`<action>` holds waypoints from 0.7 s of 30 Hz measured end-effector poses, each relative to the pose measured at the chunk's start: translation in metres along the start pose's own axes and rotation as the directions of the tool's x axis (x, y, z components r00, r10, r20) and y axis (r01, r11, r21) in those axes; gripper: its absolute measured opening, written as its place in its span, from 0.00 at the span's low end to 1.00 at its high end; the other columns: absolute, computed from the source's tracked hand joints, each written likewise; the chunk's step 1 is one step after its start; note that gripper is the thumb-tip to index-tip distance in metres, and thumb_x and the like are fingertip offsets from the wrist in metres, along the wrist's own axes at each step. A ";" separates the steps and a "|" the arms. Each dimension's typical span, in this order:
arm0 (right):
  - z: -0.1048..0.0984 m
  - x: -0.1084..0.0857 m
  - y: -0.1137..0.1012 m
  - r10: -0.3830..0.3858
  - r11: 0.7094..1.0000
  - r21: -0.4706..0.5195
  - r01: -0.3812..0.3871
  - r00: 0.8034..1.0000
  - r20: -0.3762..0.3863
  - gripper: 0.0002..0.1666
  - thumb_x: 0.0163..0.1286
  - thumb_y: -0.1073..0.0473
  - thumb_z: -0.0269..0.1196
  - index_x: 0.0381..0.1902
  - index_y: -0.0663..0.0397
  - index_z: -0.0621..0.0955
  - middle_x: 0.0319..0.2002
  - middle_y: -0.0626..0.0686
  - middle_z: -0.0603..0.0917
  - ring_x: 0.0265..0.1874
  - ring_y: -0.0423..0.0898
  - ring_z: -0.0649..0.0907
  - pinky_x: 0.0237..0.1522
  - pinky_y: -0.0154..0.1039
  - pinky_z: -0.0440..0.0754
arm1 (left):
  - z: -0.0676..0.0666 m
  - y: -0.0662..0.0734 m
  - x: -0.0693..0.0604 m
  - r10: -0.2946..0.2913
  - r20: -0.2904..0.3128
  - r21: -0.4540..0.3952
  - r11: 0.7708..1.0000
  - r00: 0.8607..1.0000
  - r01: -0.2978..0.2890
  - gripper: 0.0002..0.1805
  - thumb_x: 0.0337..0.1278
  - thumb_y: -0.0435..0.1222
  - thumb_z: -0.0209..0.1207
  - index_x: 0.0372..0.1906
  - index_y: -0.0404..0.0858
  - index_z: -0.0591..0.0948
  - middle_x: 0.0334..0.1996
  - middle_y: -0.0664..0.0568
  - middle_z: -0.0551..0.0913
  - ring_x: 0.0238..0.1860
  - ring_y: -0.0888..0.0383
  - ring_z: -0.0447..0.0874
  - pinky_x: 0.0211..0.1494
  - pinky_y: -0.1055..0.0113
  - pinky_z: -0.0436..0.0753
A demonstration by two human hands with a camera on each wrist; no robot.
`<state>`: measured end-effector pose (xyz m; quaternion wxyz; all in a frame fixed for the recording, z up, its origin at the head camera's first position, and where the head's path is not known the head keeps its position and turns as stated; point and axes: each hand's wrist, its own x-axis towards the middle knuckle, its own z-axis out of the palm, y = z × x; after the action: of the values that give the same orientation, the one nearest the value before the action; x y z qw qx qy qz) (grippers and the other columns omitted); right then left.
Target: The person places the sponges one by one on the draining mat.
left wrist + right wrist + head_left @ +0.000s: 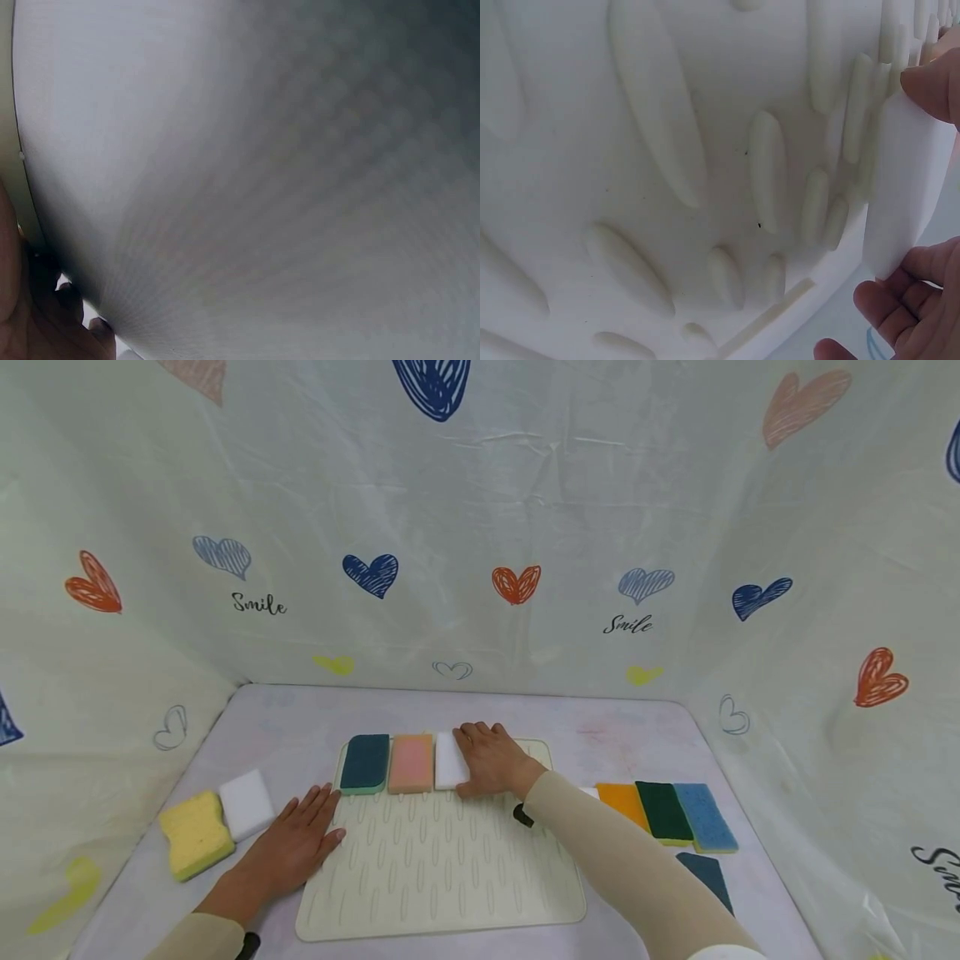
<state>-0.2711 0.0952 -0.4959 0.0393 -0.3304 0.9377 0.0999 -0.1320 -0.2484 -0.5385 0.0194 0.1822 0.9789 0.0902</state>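
My right hand (493, 762) holds a white sponge (447, 764) at the far edge of a cream ribbed mat (450, 877). In the right wrist view, thumb and fingers sit on opposite ends of this white block (906, 184). Left of it on the mat lie a pink sponge (411, 765) and a dark teal sponge (365, 763), side by side in a row. My left hand (296, 843) rests on the table at the mat's left edge, fingers extended and holding nothing. The left wrist view is mostly blurred table surface.
Left of the mat lie a yellow sponge (197, 835) and another white sponge (247, 805). On the right are an orange sponge (624, 802), a dark green one (664, 810), a blue one (706, 817) and a dark teal piece (707, 875), partly behind my right sleeve.
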 end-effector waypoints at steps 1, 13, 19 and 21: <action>0.000 0.000 0.000 0.000 1.000 0.002 0.000 1.000 0.000 0.60 0.64 0.26 0.64 0.82 0.56 0.63 0.78 0.54 0.69 0.74 0.51 0.71 0.67 0.49 0.74 | 0.000 0.000 0.000 0.000 -0.001 0.003 1.000 1.000 0.000 0.37 0.81 0.49 0.54 0.78 0.27 0.66 0.78 0.31 0.65 0.80 0.32 0.62 0.77 0.34 0.66; 0.000 -0.001 -0.002 0.014 1.000 0.010 -0.014 1.000 0.016 0.61 0.64 0.27 0.64 0.83 0.57 0.62 0.78 0.54 0.69 0.75 0.51 0.70 0.67 0.49 0.73 | 0.001 0.000 0.000 -0.004 -0.001 0.006 1.000 1.000 0.004 0.37 0.81 0.50 0.53 0.78 0.27 0.65 0.79 0.31 0.65 0.80 0.32 0.61 0.77 0.34 0.66; 0.003 0.000 -0.001 0.010 0.999 0.031 -0.011 1.000 0.025 0.61 0.65 0.27 0.64 0.83 0.57 0.61 0.79 0.55 0.68 0.76 0.52 0.70 0.68 0.50 0.73 | 0.000 0.001 0.000 -0.006 -0.004 -0.002 1.000 1.000 0.006 0.37 0.80 0.49 0.55 0.78 0.26 0.65 0.78 0.31 0.65 0.79 0.31 0.62 0.77 0.33 0.66; 0.004 0.001 -0.002 0.011 0.999 0.041 -0.012 0.999 0.035 0.61 0.65 0.27 0.64 0.83 0.57 0.60 0.80 0.55 0.67 0.76 0.52 0.69 0.69 0.50 0.72 | -0.001 0.001 0.000 -0.005 -0.003 -0.002 1.000 1.000 0.005 0.37 0.80 0.49 0.55 0.78 0.26 0.66 0.78 0.30 0.66 0.79 0.31 0.62 0.76 0.33 0.66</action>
<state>-0.2708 0.0944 -0.5002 0.0620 -0.3222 0.9407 0.0864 -0.1316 -0.2472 -0.5377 0.0183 0.1795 0.9793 0.0913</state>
